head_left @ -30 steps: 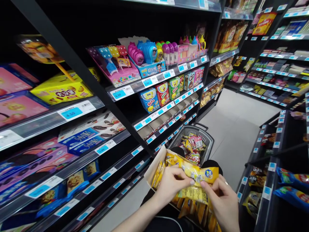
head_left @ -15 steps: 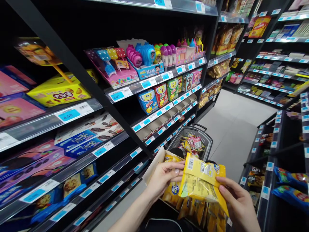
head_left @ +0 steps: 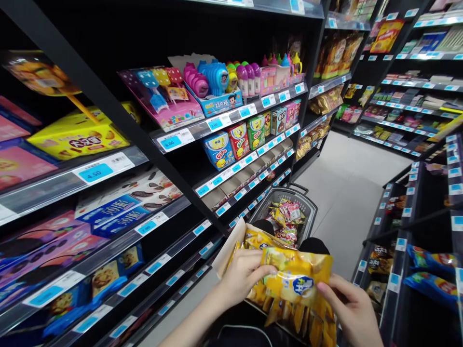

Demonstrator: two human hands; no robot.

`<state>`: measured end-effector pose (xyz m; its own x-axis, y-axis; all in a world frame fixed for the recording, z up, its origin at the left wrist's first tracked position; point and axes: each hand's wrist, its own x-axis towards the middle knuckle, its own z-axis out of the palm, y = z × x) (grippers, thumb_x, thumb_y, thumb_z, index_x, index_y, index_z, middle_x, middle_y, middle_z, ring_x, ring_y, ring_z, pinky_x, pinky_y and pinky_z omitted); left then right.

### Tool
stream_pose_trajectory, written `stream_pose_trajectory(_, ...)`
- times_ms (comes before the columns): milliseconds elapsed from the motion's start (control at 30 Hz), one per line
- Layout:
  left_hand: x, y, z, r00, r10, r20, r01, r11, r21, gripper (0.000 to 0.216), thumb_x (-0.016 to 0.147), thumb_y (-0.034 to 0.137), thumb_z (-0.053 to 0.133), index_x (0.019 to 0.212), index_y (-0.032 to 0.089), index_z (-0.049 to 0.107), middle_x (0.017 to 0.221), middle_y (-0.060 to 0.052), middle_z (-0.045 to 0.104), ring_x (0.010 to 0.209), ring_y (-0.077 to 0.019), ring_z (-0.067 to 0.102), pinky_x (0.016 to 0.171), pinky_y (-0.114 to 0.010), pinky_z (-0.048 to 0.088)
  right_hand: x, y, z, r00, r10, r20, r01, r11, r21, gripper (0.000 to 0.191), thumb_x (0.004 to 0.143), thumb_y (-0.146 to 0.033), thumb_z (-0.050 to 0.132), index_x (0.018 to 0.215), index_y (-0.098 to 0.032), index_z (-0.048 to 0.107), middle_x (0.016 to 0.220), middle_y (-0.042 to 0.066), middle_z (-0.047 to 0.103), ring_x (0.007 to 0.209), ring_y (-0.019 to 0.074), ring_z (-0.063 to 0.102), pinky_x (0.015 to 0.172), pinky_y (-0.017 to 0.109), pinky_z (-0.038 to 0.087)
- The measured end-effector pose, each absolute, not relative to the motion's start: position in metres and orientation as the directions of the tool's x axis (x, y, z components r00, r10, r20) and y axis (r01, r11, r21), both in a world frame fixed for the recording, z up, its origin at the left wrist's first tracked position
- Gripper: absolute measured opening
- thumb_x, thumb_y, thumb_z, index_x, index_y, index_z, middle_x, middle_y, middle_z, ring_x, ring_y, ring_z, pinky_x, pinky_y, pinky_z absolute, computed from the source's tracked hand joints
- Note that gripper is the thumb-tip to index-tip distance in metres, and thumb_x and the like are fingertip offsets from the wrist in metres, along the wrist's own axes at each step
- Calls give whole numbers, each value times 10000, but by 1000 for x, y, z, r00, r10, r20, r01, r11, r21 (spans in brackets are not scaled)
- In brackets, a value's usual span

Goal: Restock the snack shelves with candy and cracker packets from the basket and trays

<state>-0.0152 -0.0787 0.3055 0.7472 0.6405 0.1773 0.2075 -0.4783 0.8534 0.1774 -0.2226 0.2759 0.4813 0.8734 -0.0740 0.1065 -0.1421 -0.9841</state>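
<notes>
Both my hands hold one yellow snack packet point(head_left: 296, 277) over an open cardboard box point(head_left: 226, 250) full of the same yellow packets. My left hand point(head_left: 243, 274) grips the packet's left edge with fingers curled round it. My right hand point(head_left: 349, 308) pinches its right lower side. The packet's printed front with a blue round logo faces me.
A grey shopping basket point(head_left: 309, 212) with several snack packs stands on the floor beyond the box. Black shelves with biscuit boxes, toy candy point(head_left: 213, 82) and blue price tags run along the left. Another black shelf unit point(head_left: 415, 231) stands to the right. A pale floor aisle lies between them.
The packet was turned over in my hands: its back with the barcode faced me half a second ago, now its front does. It sits a little lower.
</notes>
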Motion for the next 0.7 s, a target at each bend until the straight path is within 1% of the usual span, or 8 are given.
stream_pose_trajectory(67, -12, -81, 303, 679, 734, -21, 294, -244, 924, 447, 822, 464, 584, 536, 130, 666, 471, -5, 523, 458, -105, 431, 467, -235, 338, 179, -221, 275, 454, 891, -12, 202, -116, -973, 351, 764, -424, 651, 507, -186, 636, 596, 35, 622, 560, 168, 582, 496, 211, 470)
stream_pose_trajectory(167, -6, -87, 297, 643, 721, -258, 262, 109, 959, 430, 705, 514, 678, 550, 114, 664, 494, -3, 550, 491, -114, 463, 476, -221, 357, 180, -219, 276, 497, 868, 27, 227, -99, -969, 333, 796, -413, 618, 552, -187, 641, 618, 24, 586, 562, 149, 553, 490, 200, 457)
stream_pose_trajectory(267, -2, -92, 291, 673, 632, -385, 200, 346, 917, 385, 605, 486, 758, 605, 110, 679, 558, -18, 612, 522, -130, 517, 495, -221, 405, 185, -217, 275, 562, 827, -25, 179, -151, -972, 249, 767, -418, 655, 666, -196, 701, 649, 26, 632, 607, 167, 605, 535, 198, 495)
stream_pose_trajectory(367, 0, -96, 286, 662, 600, -450, 146, 485, 862, 380, 563, 433, 798, 751, 120, 693, 605, -25, 651, 519, -141, 553, 483, -227, 432, 192, -214, 272, 518, 845, -134, 91, -210, -973, 263, 733, -439, 686, 807, -195, 751, 761, 56, 722, 705, 218, 670, 610, 231, 541)
stream_pose_trajectory(467, 4, -94, 278, 574, 699, -426, 60, 482, 874, 394, 542, 398, 818, 770, 104, 687, 545, -9, 625, 491, -123, 534, 485, -208, 403, 197, -204, 269, 489, 857, -161, 53, -213, -976, 286, 736, -449, 683, 823, -187, 760, 770, 63, 740, 677, 217, 671, 583, 240, 539)
stream_pose_trajectory(567, 6, -85, 270, 465, 809, -358, 37, 387, 921, 439, 558, 422, 801, 831, 98, 687, 505, 14, 590, 470, -113, 512, 504, -210, 382, 200, -188, 267, 518, 846, -126, 87, -198, -976, 300, 754, -454, 663, 835, -178, 747, 783, 60, 740, 680, 208, 662, 595, 249, 525)
stream_pose_trajectory(633, 3, -80, 268, 431, 849, -307, 151, 268, 952, 459, 633, 445, 742, 944, 114, 674, 516, 18, 597, 503, -139, 548, 543, -230, 404, 206, -174, 262, 526, 844, -103, 132, -201, -971, 326, 755, -474, 647, 812, -164, 729, 769, 65, 734, 690, 218, 659, 604, 268, 517)
stream_pose_trajectory(700, -3, -79, 269, 463, 838, -288, 393, 96, 914, 379, 737, 453, 639, 958, 148, 674, 551, 2, 627, 553, -170, 589, 585, -256, 417, 216, -158, 252, 555, 828, -84, 176, -215, -961, 352, 763, -493, 622, 797, -153, 705, 751, 71, 726, 705, 232, 655, 616, 292, 510)
